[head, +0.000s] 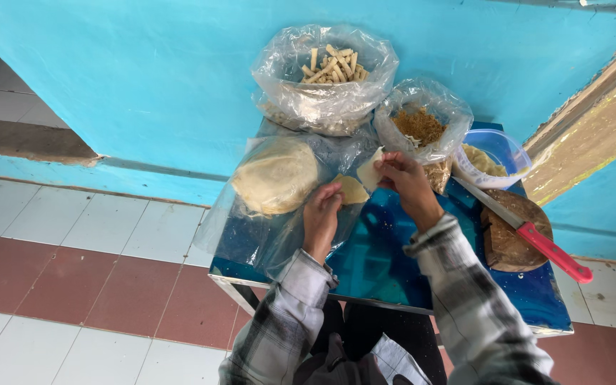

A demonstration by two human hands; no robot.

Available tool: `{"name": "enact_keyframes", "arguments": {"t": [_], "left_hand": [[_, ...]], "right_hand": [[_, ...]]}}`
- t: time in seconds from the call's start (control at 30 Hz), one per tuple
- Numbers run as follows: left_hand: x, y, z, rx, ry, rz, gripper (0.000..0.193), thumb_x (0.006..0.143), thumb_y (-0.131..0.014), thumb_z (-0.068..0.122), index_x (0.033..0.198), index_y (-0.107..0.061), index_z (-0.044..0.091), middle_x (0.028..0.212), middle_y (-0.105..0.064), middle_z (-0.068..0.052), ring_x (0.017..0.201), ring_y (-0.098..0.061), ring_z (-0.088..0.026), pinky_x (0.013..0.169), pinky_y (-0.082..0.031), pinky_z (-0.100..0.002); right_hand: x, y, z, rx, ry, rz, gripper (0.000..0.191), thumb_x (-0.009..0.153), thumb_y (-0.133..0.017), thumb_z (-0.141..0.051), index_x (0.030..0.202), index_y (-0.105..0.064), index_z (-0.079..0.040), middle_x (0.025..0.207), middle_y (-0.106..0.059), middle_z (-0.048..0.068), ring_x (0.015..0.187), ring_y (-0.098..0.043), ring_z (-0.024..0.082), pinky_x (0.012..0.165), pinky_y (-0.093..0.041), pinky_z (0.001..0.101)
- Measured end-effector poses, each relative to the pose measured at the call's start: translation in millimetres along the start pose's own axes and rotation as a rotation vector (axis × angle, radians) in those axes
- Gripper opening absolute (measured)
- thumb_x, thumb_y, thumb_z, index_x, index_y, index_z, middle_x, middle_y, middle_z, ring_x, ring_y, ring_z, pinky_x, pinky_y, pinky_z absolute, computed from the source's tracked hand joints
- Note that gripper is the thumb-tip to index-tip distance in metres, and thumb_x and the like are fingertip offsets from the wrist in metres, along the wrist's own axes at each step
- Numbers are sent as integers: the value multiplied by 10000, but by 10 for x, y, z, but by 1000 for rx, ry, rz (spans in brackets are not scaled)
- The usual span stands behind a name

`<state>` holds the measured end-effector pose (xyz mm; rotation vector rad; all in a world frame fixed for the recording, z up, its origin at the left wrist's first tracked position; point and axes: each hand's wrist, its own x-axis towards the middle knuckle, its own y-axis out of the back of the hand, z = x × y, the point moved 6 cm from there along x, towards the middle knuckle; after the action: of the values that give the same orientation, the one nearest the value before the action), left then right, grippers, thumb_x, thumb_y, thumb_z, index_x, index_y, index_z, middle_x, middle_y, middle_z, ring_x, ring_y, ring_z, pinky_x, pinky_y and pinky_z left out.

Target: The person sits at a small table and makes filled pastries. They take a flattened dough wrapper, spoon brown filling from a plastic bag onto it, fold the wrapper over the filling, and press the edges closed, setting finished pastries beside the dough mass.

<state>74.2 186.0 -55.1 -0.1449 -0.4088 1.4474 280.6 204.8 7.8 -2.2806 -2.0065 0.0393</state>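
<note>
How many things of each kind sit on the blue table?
Clear plastic bags holding food: 3
Clear plastic tub with blue rim: 1
Red-handled knife: 1
Round brown wooden board: 1
Total: 6

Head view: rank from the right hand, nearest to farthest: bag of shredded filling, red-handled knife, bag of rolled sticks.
From the right hand:
1. Bag of shredded filling, just above it, nearly touching.
2. Bag of rolled sticks, up and left, by the wall.
3. Red-handled knife, off to its right on the round wooden board.

Pale thin wrapper [369, 171]; perhaps half-folded, held.
</note>
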Motion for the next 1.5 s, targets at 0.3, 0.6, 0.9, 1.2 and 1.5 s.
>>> {"name": "enact_keyframes", "arguments": {"t": [0.3,0.6,0.9,1.2,1.5], "left_hand": [[-810,-468,573,-690,297,-354,562,1118,-483,439,1419,-591,-23,1297,-659,-103,1138,-628,-162,979,-503,-339],[-1372,-665,830,-779,444,-550,664,1119,-405,492,1540,-434,-21,1423,-583,-109,1259,-564,-196,1088,-437,-364],[-1543,-581,950,-105,248,-537,507,1046,-551,165,1524,-432,43,1352,-619,-76,1224,-605,-123,1053,-484,-290],[-1586,-489,1002,-221,203,-356,349,1017,-651,126,1345,-643,9,1146,-725,-91,1002,-676,-114,844,-545,-250],[-1777,-589,1483,315,-343,-227,84,986,-733,97,1015,-719,20,1041,-716,-74,920,-741,-134,772,-650,-259]], "right_hand": [[-1812,-691,-964,-1107,888,-37,265,794,-816,-101,1054,-772,-88,1029,-749,87,963,-685,294,821,-563,392],[-2383,-628,-1112,-932,810,197,312,712,-867,-160,996,-750,-104,1053,-717,74,983,-665,285,829,-546,378],[-2504,-447,-1000,-846,642,222,244,773,-847,-109,1000,-763,-77,997,-733,58,899,-722,242,755,-581,339],[-2652,-319,-801,-695,587,144,202,842,-785,-68,1036,-747,-29,1062,-730,103,965,-738,207,774,-598,316],[-2469,-70,-85,226,88,-18,145,989,-712,-79,1046,-736,52,1038,-698,70,858,-635,134,722,-526,302]]}}
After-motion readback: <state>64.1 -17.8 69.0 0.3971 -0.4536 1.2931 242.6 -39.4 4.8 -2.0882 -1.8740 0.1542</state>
